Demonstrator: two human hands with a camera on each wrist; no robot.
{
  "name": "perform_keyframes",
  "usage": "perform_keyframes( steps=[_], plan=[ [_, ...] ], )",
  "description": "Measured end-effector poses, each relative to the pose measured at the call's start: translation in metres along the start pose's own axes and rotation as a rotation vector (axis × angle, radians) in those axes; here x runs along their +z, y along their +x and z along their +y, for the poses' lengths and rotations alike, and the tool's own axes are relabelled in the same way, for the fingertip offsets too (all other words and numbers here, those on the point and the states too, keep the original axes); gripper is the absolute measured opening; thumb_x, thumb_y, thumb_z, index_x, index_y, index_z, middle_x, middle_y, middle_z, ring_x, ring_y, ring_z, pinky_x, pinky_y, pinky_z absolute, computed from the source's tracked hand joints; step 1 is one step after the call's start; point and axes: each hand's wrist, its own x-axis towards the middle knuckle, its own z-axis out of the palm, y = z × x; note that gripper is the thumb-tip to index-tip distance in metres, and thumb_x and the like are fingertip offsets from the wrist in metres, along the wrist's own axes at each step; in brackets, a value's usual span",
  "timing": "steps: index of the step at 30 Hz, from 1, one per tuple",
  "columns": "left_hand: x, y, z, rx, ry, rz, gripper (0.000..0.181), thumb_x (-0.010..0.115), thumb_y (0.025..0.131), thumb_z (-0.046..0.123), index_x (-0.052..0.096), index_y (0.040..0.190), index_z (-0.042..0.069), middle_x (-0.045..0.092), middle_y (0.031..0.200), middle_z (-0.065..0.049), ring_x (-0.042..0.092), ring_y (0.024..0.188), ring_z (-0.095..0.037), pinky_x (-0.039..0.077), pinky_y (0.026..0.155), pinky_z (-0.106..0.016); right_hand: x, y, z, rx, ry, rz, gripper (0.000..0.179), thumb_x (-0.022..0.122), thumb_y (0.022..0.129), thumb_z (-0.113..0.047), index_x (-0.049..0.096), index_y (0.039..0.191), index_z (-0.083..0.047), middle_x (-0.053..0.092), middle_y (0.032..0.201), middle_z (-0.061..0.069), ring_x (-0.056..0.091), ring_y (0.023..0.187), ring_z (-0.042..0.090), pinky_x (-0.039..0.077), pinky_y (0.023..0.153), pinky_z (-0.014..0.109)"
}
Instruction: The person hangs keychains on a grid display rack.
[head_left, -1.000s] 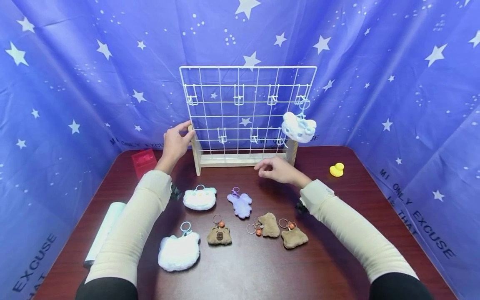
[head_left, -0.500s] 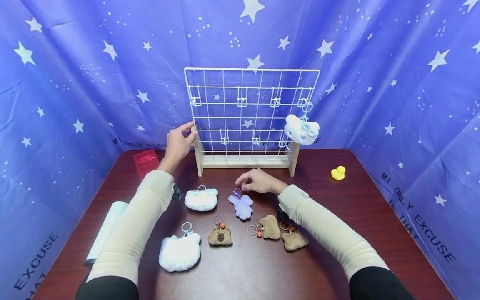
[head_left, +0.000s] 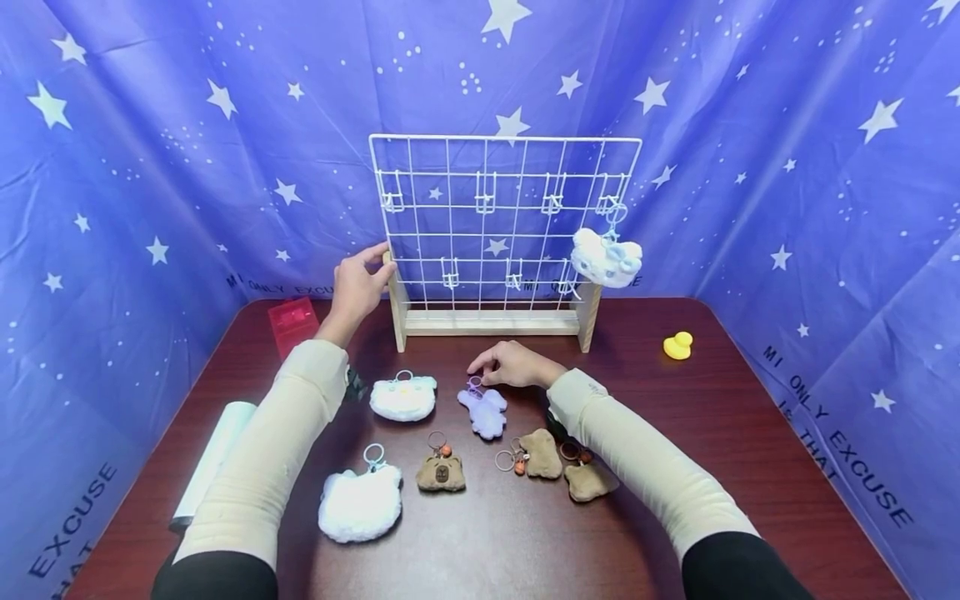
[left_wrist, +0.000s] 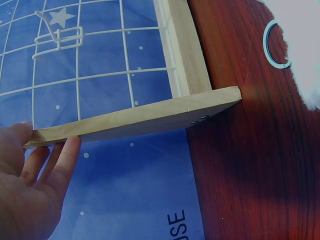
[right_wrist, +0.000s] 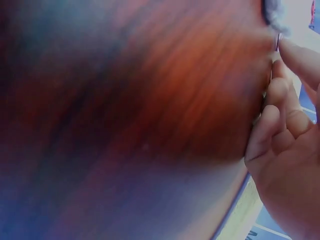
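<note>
In the head view my left hand grips the left wooden post of a white wire grid rack, thumb on one side and fingers on the other. My right hand is low over the table, its fingertips at the purple ring of a purple plush keychain. In the right wrist view the thumb lies against the ring; whether it is pinched is unclear. A white plush keychain with a blue bow hangs from the rack's upper right hook.
White plush keychains and brown ones lie in front of the rack. A red plastic piece and a pale green-white roll are at the left, a yellow duck at the right. A starry curtain hangs behind.
My right hand has come left and toward me, from in front of the rack's base down to the purple keychain's ring. My left hand keeps its grip on the post.
</note>
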Motion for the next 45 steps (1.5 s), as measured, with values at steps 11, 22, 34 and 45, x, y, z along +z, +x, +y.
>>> perform_keyframes(
  steps=[11,22,34,45],
  plan=[
    [0.001,-0.001,-0.001,0.002,0.002,-0.001,0.041,0.071,0.097,0.022,0.066,0.137,0.019,0.076,0.117,-0.011,0.078,0.074,-0.023,0.062,0.06,-0.019,0.004,0.004,0.002,-0.003,-0.019,-0.009,0.022,0.074,0.089,-0.011,0.078,0.11,-0.019,0.064,0.069,-0.01,0.051,0.062,0.0,0.045,0.065,0.017],
    [-0.001,-0.001,0.0,-0.021,-0.017,-0.017,0.042,0.071,0.096,0.02,0.065,0.138,0.018,0.075,0.121,-0.013,0.079,0.079,-0.029,0.059,0.058,-0.015,0.006,0.004,0.004,0.015,-0.004,0.007,0.013,0.078,0.086,-0.011,0.069,0.093,-0.018,0.066,0.076,-0.008,0.058,0.071,0.002,0.049,0.072,0.02],
    [0.0,-0.001,0.0,-0.017,-0.009,-0.016,0.042,0.071,0.097,0.021,0.065,0.138,0.018,0.075,0.121,-0.013,0.079,0.079,-0.029,0.06,0.058,-0.016,0.001,-0.009,0.002,-0.06,0.058,0.024,0.014,0.073,0.09,-0.009,0.076,0.099,-0.018,0.075,0.081,-0.007,0.065,0.076,0.001,0.054,0.075,0.02],
    [0.0,-0.002,0.001,-0.001,-0.018,-0.001,0.041,0.072,0.096,0.019,0.066,0.137,0.017,0.075,0.119,-0.013,0.078,0.077,-0.03,0.06,0.057,-0.015,-0.015,-0.026,-0.014,-0.113,0.085,0.07,0.016,0.074,0.093,-0.017,0.081,0.107,-0.019,0.078,0.091,-0.009,0.066,0.079,0.001,0.056,0.073,0.019]
  ],
)
